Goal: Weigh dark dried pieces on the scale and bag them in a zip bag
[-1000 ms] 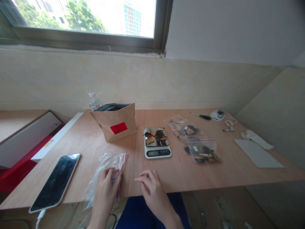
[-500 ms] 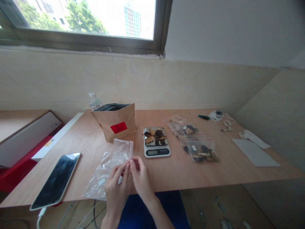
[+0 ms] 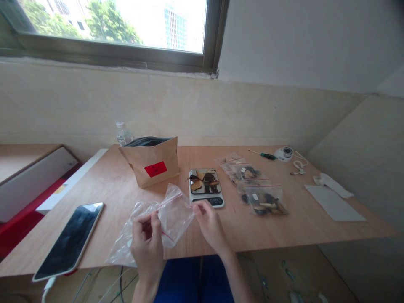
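Closest in, at the table's (image 3: pixel 252 233) front edge, both hands are busy. The left hand (image 3: pixel 147 242) has thumb and bent fingers pinching the near-left side of a clear zip bag (image 3: pixel 176 216); the right hand (image 3: pixel 210 223) nips the film's right corner between thumb and fingertips. So here's the key line: the bag sits squarely between the two, spanning the gap, just inside the front edge. Its upper red strip slants from the left fingers towards the far edge and the right; with the film this creased, the long axis is hard to call. Both hands are on it, so neither is nearer, though the right sits farther in from the front edge.

Just left, loose clear bags (image 3: pixel 121 242) overhang that edge, and a phone (image 3: pixel 69 242) lies slantwise at the near left corner. Beyond the right fingertips, very near, is the scale (image 3: pixel 218 205), dried slices (image 3: pixel 210 179) on its plate; the right hand is clearly the nearer one there. Right of it, filled zip bags (image 3: pixel 265 201) overlap. Towards the far edge, left, stands an open paper pouch (image 3: pixel 140 166), a bottle (image 3: pixel 124 135) behind.
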The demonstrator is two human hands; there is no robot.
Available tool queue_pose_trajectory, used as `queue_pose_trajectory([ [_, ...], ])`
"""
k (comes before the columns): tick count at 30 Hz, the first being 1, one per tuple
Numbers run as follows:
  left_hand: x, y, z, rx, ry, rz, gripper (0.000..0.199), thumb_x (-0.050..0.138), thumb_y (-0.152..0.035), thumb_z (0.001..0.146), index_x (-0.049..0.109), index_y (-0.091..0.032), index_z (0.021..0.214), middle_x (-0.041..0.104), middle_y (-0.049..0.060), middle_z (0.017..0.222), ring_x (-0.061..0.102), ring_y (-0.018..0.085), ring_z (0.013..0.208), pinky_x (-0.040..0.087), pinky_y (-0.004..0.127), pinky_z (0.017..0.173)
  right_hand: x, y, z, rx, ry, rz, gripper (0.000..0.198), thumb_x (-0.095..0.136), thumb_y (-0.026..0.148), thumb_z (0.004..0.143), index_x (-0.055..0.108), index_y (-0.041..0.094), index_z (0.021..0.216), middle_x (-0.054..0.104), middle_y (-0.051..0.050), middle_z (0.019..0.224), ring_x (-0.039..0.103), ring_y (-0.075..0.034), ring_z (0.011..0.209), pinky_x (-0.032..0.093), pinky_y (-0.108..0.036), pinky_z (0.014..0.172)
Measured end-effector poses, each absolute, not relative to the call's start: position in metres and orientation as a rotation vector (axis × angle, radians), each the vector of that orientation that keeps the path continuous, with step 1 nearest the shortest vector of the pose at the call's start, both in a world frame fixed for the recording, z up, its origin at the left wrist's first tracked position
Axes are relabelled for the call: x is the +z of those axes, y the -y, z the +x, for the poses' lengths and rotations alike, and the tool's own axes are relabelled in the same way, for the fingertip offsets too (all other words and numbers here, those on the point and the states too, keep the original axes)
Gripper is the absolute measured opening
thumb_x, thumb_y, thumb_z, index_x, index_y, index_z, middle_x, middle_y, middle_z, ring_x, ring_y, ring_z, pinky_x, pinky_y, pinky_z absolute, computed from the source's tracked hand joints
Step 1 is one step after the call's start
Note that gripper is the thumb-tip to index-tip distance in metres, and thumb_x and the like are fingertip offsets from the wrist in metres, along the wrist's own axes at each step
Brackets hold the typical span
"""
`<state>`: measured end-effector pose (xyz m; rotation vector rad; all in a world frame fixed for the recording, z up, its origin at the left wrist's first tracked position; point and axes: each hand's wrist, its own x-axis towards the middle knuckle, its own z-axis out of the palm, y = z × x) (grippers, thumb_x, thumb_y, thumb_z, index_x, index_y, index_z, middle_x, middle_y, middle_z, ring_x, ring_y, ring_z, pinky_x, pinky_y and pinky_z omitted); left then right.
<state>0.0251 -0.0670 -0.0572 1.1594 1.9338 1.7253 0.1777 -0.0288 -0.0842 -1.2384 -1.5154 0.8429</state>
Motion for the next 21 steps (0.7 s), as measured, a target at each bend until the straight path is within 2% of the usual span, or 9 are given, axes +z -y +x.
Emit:
queue_pose_trajectory([
  [3, -0.053, 0.059, 0.026, 1.647, -1.932, 1.217, 0.026, 0.054, -0.044, 0.083, 0.053, -0.019, 0.078, 0.052, -0.004, 0.06, 0.05, 0.011, 0.052, 0.04, 0.022, 0.051, -0.085, 0.003, 0.199, 0.425, 1.642, -1.311, 0.03, 0.042, 0.037, 0.092, 0.056, 0.021, 0.113, 0.058, -0.01, 0.116, 0.05, -0.021, 0.112, 0.041, -0.038, 0.094],
  [7, -0.049, 0.048, 0.028, 1.613, -1.881, 1.219, 0.025, 0.052, -0.044, 0.084, 0.053, -0.019, 0.079, 0.051, -0.004, 0.061, 0.049, 0.011, 0.053, 0.039, 0.023, 0.051, -0.099, -0.04, 0.222, 0.101, 1.849, -1.536, 0.049, 0.051, 0.041, 0.087, 0.046, 0.019, 0.131, 0.045, -0.016, 0.133, 0.041, -0.029, 0.122, 0.034, -0.047, 0.099],
  [10, -0.049, 0.042, 0.032, 1.623, -1.807, 1.182, 0.027, 0.053, -0.045, 0.083, 0.054, -0.018, 0.084, 0.052, -0.003, 0.064, 0.05, 0.012, 0.056, 0.039, 0.023, 0.052, -0.11, -0.059, 0.23, 0.03, 1.979, -1.642, 0.052, 0.053, 0.044, 0.085, 0.047, 0.02, 0.131, 0.048, -0.014, 0.13, 0.044, -0.031, 0.116, 0.034, -0.047, 0.096],
  [16, -0.049, 0.037, 0.042, 1.58, -1.768, 1.071, 0.04, 0.053, -0.048, 0.08, 0.061, -0.015, 0.101, 0.053, -0.001, 0.066, 0.05, 0.013, 0.057, 0.038, 0.023, 0.051, -0.112, -0.07, 0.238, -0.114, 2.064, -1.723, 0.032, 0.049, 0.037, 0.088, 0.059, 0.023, 0.116, 0.06, -0.009, 0.111, 0.051, -0.028, 0.1, 0.037, -0.039, 0.085],
  [21, -0.047, 0.037, 0.053, 1.504, -1.738, 1.009, 0.049, 0.05, -0.049, 0.079, 0.061, -0.014, 0.111, 0.048, -0.004, 0.057, 0.043, 0.011, 0.049, 0.035, 0.023, 0.047, -0.1, -0.069, 0.242, -0.206, 2.133, -1.689, 0.028, 0.042, 0.036, 0.093, 0.061, 0.019, 0.105, 0.061, -0.009, 0.102, 0.058, -0.022, 0.088, 0.04, -0.03, 0.073],
])
